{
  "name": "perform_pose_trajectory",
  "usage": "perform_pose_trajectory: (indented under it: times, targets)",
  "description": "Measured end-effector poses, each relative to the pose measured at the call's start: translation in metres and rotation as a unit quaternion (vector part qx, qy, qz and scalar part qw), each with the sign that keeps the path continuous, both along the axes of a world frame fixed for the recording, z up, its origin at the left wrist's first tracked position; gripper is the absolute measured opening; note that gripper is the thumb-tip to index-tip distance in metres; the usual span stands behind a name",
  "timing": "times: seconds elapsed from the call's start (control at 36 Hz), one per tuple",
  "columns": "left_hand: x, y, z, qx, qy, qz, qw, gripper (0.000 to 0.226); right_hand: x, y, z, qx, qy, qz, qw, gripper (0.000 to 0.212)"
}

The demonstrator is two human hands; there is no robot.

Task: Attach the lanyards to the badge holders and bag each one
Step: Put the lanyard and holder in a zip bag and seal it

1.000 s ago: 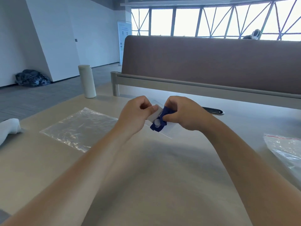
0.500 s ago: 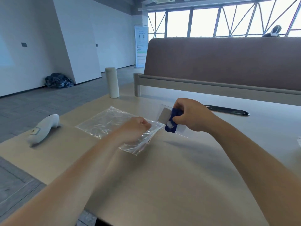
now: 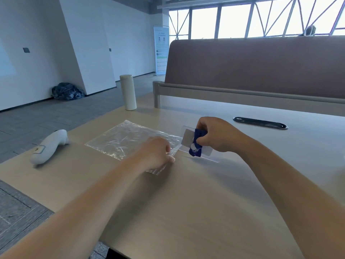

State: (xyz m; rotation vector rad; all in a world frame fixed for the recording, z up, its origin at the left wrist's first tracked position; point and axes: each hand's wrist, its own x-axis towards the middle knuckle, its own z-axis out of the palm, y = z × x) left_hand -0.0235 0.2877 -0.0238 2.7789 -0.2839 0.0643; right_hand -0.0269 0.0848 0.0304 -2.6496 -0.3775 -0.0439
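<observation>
A clear plastic bag [image 3: 127, 139] lies flat on the table, left of centre. My left hand [image 3: 156, 152] rests on the bag's near right corner, fingers closed and pinching its edge. My right hand [image 3: 216, 133] holds a clear badge holder [image 3: 187, 137] with a folded blue lanyard [image 3: 196, 146] pressed against it. The holder hovers just right of the bag's edge, tilted, its lower end close to the tabletop. A pale clip shows at the lanyard's lower end.
A white handheld device [image 3: 48, 146] lies near the table's left edge. A white cylindrical bottle [image 3: 128, 92] stands at the far left corner. A black cable slot [image 3: 260, 123] sits right of my right hand. A brown partition [image 3: 257, 66] closes the table's far side.
My left hand let go of the badge holder and moved left and down onto the bag's corner. My right hand keeps the holder and lanyard. The view swung left, revealing the white device.
</observation>
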Motion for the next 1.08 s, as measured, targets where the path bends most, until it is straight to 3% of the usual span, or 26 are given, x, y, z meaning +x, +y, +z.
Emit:
perform_pose_trajectory:
  times: [0.06, 0.19, 0.28, 0.56, 1.08]
  targets:
    - [0.002, 0.0, 0.001, 0.007, 0.0, 0.003, 1.0, 0.019, 0.0, 0.0, 0.0, 0.001, -0.002, 0.003, 1.0, 0.029]
    - [0.006, 0.002, 0.004, 0.007, 0.018, 0.03, 0.999, 0.01, -0.001, 0.0, 0.001, 0.005, 0.001, 0.009, 1.0, 0.03]
    - [0.007, 0.002, 0.009, -0.046, 0.028, 0.02, 0.998, 0.005, -0.001, 0.0, 0.003, 0.015, -0.006, 0.008, 1.0, 0.031]
    - [0.019, -0.022, 0.045, -0.191, 0.027, -0.027, 0.981, 0.009, -0.006, -0.017, 0.032, 0.009, -0.065, -0.04, 0.997, 0.023]
    - [0.016, -0.052, 0.028, -0.307, -0.051, 0.004, 0.95, 0.012, -0.004, -0.03, 0.027, -0.037, -0.062, -0.084, 0.994, 0.021]
